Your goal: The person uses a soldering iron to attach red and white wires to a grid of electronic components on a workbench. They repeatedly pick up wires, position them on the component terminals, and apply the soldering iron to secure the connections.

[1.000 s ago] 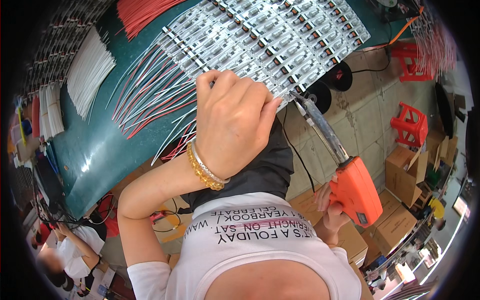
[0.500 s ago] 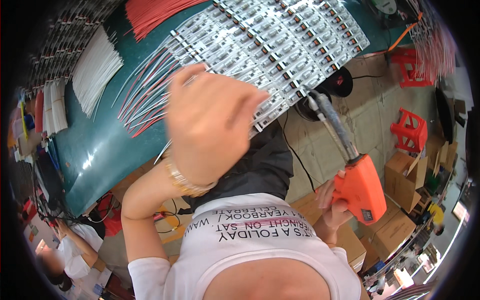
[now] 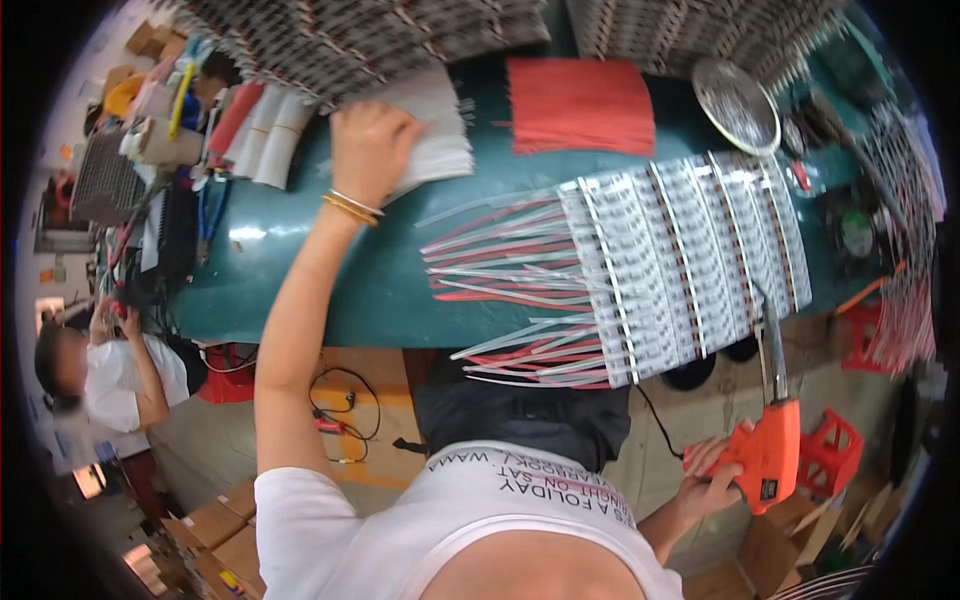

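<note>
My left hand [image 3: 370,150] is over a pile of white wires [image 3: 435,135] at the back of the table. Its fingers curl downward, and what is between them is hidden. At the lower right, my right hand [image 3: 712,470] grips the handle of an orange soldering gun [image 3: 775,460]. The gun's long metal nozzle [image 3: 775,355] points away from me, its tip over the right front edge of a panel of small connector parts [image 3: 650,270]. Red and white wires [image 3: 510,285] fan out leftward from that panel over the table.
A stack of red wires [image 3: 580,105] lies on the green table [image 3: 370,310], with a round dish [image 3: 737,105] to its right. Racks of finished-looking parts [image 3: 700,35] line the back. Pliers [image 3: 212,215] and bundled tubes [image 3: 270,140] lie left. Another person [image 3: 125,375] sits far left.
My left hand has moved from over the panel to the white wires at the back. The view has shifted, showing more of the table's back. My right hand still holds the soldering gun.
</note>
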### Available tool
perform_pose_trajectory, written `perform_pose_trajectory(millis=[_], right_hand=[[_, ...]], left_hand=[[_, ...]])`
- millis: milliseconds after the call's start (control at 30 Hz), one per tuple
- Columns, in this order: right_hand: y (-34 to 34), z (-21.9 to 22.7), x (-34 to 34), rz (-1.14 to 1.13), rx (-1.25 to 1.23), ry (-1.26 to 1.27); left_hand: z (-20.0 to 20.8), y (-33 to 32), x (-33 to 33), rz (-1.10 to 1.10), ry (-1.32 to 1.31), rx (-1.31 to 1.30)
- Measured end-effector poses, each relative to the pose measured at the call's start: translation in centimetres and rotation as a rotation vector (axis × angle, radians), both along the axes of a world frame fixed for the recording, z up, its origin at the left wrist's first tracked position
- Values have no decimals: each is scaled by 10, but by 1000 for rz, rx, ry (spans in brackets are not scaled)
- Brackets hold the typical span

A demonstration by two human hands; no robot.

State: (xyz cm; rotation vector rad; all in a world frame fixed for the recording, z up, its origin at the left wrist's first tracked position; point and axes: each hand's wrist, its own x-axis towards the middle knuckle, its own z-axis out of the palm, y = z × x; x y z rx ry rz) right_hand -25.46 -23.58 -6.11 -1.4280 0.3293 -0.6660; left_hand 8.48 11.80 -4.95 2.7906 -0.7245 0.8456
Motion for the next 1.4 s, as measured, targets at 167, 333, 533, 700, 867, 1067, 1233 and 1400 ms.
perform_pose_trajectory(millis=[167,333,533,700,867,1067,1233,1400], right_hand=[[0,1,11,16,40,18],[4,7,33,3,84,-52],[1,-9,41,-46,98,24],[9,5,43,-48,65,32],[12,10,41,4,56,52],[11,11,37,44,48,59],[10,12,31,71,38,74],[7,11,24,105,17,99]], left_hand=[[6,-8,-1,-47,-20,-50],[20,-88,3,-286,3,-149],[5,-163,36,-334,-34,211],[8,-180,37,-355,-12,179],[8,-181,34,-305,-3,180],[14,-173,35,-438,13,-104],[30,-167,37,-480,173,-130],[57,-162,28,-497,199,13]])
